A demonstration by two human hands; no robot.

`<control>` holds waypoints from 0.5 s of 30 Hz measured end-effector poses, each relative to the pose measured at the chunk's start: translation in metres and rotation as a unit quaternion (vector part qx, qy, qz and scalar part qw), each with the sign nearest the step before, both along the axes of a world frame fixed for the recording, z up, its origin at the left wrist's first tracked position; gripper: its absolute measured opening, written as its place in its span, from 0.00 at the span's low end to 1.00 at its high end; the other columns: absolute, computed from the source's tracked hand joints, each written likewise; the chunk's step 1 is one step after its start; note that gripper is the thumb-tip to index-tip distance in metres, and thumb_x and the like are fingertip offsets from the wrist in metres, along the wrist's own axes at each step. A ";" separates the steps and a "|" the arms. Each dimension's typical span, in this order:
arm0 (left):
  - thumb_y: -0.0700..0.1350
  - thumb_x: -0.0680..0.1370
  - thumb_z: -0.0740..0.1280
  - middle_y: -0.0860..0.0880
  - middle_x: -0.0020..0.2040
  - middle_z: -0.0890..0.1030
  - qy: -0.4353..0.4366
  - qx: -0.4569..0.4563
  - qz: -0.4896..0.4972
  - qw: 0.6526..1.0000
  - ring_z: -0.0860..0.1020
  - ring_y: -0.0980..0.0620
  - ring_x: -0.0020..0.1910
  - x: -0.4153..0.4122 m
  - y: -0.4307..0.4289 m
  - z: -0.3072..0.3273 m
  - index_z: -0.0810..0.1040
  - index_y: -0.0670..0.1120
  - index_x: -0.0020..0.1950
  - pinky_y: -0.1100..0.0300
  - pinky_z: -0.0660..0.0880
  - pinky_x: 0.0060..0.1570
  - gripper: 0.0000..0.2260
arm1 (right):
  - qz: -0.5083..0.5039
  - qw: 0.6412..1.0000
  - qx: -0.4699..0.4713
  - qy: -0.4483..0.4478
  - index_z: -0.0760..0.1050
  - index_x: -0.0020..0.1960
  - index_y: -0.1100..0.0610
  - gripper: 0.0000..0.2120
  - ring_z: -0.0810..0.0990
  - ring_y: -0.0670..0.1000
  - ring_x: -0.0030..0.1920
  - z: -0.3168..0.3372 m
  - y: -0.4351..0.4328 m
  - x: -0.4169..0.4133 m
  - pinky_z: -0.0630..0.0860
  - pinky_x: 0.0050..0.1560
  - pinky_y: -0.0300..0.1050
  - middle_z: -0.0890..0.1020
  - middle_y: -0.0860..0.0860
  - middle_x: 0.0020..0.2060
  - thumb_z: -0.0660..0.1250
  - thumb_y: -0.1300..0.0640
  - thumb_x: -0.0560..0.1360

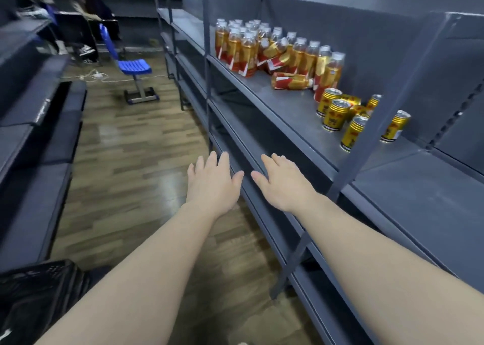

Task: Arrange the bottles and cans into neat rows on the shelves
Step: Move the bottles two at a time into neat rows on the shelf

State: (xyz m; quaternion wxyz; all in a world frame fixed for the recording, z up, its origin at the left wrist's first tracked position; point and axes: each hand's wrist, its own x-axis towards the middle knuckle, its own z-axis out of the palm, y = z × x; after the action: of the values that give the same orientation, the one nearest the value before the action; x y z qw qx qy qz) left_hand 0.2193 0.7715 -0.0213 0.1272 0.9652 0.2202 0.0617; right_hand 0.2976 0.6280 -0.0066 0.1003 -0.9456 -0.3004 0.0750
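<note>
Several amber bottles with white caps and red-gold labels stand crowded on the grey shelf to my right. One bottle lies on its side in front of them, and a few more lean or lie among the group. Several gold cans stand scattered nearer to me; one can is past the upright post. My left hand and my right hand are stretched out flat, palms down, below and in front of the shelf, holding nothing.
A grey upright post crosses in front of the cans. Lower shelves run beneath. A blue chair stands down the wooden aisle, with a seated person behind it. A black crate is at bottom left, dark shelving on the left.
</note>
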 end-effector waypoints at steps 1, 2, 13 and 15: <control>0.59 0.83 0.53 0.44 0.80 0.58 0.002 -0.002 0.008 1.000 0.55 0.39 0.78 0.006 0.008 0.000 0.56 0.46 0.79 0.42 0.52 0.76 0.28 | 0.009 1.000 0.003 0.002 0.50 0.81 0.55 0.31 0.49 0.58 0.80 -0.001 0.010 0.009 0.48 0.79 0.54 0.55 0.57 0.80 0.48 0.40 0.84; 0.59 0.84 0.53 0.44 0.80 0.57 0.001 -0.003 0.016 1.000 0.55 0.39 0.78 0.012 0.015 0.001 0.56 0.46 0.80 0.42 0.51 0.76 0.28 | 0.017 1.000 0.007 0.005 0.50 0.81 0.56 0.31 0.49 0.58 0.80 -0.002 0.019 0.018 0.48 0.79 0.54 0.55 0.57 0.80 0.48 0.41 0.84; 0.58 0.84 0.52 0.44 0.81 0.57 0.008 0.008 0.056 0.998 0.54 0.40 0.79 0.096 0.074 0.021 0.57 0.46 0.79 0.42 0.50 0.76 0.27 | 0.065 0.997 0.044 0.003 0.57 0.79 0.56 0.28 0.55 0.59 0.78 0.011 0.092 0.121 0.52 0.77 0.54 0.62 0.58 0.76 0.50 0.42 0.84; 0.58 0.84 0.52 0.44 0.81 0.56 0.016 0.004 0.062 0.998 0.53 0.39 0.79 0.108 0.084 0.019 0.56 0.46 0.80 0.42 0.50 0.77 0.27 | 0.067 0.997 0.045 0.014 0.56 0.80 0.56 0.29 0.53 0.59 0.79 0.010 0.103 0.134 0.51 0.78 0.55 0.61 0.58 0.77 0.50 0.42 0.84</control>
State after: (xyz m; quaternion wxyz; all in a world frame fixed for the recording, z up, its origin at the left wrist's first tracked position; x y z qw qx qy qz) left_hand 0.3271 0.8557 -0.0027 0.1160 0.9509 0.2818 0.0548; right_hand 0.4320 0.7307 0.0038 0.1421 -0.9166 -0.3649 0.0811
